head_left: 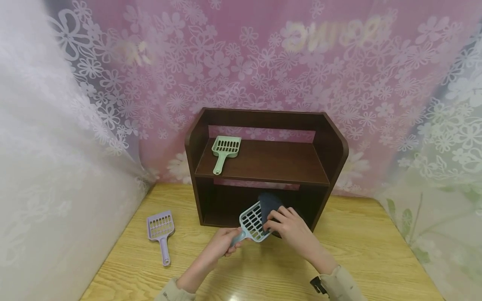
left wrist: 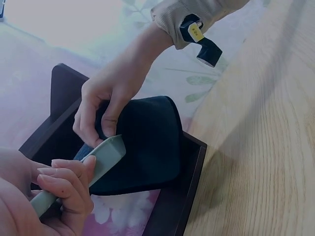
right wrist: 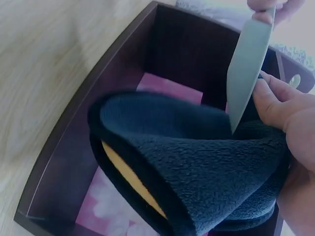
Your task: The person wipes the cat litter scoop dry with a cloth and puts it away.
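My left hand (head_left: 222, 241) grips the handle of a pale blue slotted litter scoop (head_left: 238, 238), raised in front of the shelf. A dark navy fleece cloth (head_left: 268, 204) is in my right hand (head_left: 291, 229), its fingers pressing it on the right side of the scoop head. In the right wrist view, the cloth (right wrist: 216, 169) hangs in a fold with the scoop's far edge tucked against it. From the left wrist, the scoop (left wrist: 109, 156) appears edge-on, overlapping the cloth (left wrist: 152, 142), with the right hand (left wrist: 110, 93) behind it.
A dark brown two-tier shelf (head_left: 271, 161) stands on the wooden table (head_left: 350, 242). On its upper board lies a green slotted scoop (head_left: 221, 161). To the left, a purple slotted scoop (head_left: 164, 248) rests on the table. Floral curtains (head_left: 244, 75) enclose the back and sides.
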{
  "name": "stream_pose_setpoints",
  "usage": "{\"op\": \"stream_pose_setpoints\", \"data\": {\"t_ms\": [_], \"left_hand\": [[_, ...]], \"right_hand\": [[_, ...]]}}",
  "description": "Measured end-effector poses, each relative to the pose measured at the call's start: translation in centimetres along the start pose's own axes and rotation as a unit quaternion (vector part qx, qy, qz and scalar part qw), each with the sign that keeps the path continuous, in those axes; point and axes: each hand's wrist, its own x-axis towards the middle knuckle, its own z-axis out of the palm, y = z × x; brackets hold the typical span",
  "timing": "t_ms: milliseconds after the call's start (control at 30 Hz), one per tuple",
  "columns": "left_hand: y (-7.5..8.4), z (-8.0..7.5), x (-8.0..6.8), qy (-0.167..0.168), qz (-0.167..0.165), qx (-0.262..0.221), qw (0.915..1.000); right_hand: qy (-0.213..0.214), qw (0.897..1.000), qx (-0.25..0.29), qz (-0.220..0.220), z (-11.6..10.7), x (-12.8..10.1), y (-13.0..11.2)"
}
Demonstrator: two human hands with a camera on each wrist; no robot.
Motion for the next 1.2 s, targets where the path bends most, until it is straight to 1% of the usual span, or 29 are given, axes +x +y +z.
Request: {"op": "stream_pose_setpoints", "data": {"t_ms": [200,367,467,533,600,700,833,933,1000,1067,1200], "left_hand": [[0.1,-0.4,-0.3,-0.008,0.004,0.013,0.9999],[0.2,-0.6,-0.6,-0.011,0.002,0.024,0.9996],[0.2,-0.5,-0.7,-0.01,-0.001,0.036,0.9993],[0.3,-0.2,-0.6,-0.001,0.001,0.044,0.999],[0.4,0.1,-0.6,0.008,0.005,0.046,0.9989],[0.6,0.7,-0.4,0.01,0.012,0.046,0.9988],[0.7,1.3,-0.3,-0.003,0.015,0.045,0.9989],[0.7,1.7,-0.1,-0.018,0.011,0.047,0.9987],[0.6,1.8,-0.1,-0.018,0.008,0.042,0.9989],[0.6,1.7,0.0,-0.012,0.007,0.035,0.9993],[0.6,1.0,0.2,0.016,0.013,0.012,0.9997]], "right_hand": [[0.02,0.999,-0.027,0.02,0.1,-0.9,1.3],[0.041,0.997,-0.011,0.064,0.4,-2.0,1.7],[0.05,0.996,0.001,0.072,0.3,-2.5,1.6],[0.051,0.996,0.0,0.07,0.4,-2.5,1.5],[0.054,0.996,-0.008,0.068,0.6,-2.4,1.4],[0.065,0.995,-0.028,0.072,0.9,-1.9,1.2],[0.087,0.991,-0.053,0.087,1.2,-1.0,1.1],[0.094,0.989,-0.06,0.099,1.3,-0.3,1.1],[0.094,0.989,-0.061,0.1,1.3,0.2,1.1],[0.093,0.989,-0.062,0.095,1.2,0.5,1.1],[0.084,0.991,-0.065,0.086,0.9,0.4,1.0]]}}
